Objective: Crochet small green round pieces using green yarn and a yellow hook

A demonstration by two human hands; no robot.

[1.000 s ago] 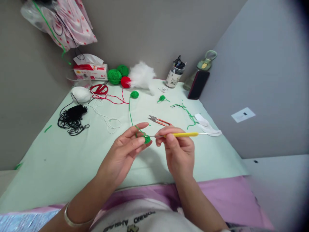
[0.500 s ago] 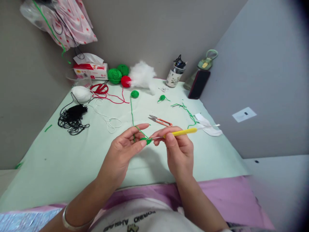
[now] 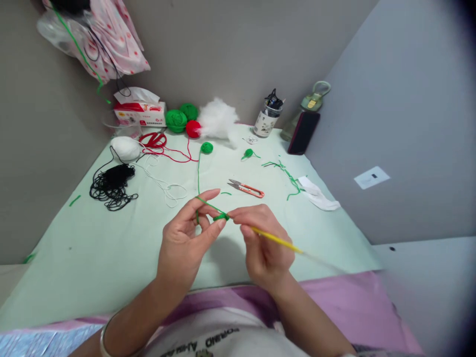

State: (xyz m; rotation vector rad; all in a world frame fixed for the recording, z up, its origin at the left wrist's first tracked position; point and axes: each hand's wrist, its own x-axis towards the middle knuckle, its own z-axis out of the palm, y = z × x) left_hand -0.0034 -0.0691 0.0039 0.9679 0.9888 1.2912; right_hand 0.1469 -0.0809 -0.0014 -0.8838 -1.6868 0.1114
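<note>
My left hand [image 3: 186, 238] pinches a small green crochet piece [image 3: 221, 216] between thumb and fingers, with green yarn [image 3: 198, 171] looped over the index finger and running back to a small green yarn ball [image 3: 207, 147]. My right hand [image 3: 262, 243] grips a yellow-handled crochet hook [image 3: 277, 239], its tip at the green piece and its handle slanting down to the right. Both hands hover above the pale green table cover [image 3: 92, 238].
Orange thread snips [image 3: 246, 188] lie just beyond the hands. Black yarn [image 3: 111, 184], white yarn [image 3: 125, 147], red scissors [image 3: 153, 140], green and red yarn balls, white stuffing [image 3: 218, 119], a tissue box [image 3: 140, 113], a jar [image 3: 265, 121] and a dark phone [image 3: 303, 132] stand farther back.
The hook's handle has swung from level and pointing right to slanting down toward me. My right hand has moved closer to the left, and the green piece has risen slightly.
</note>
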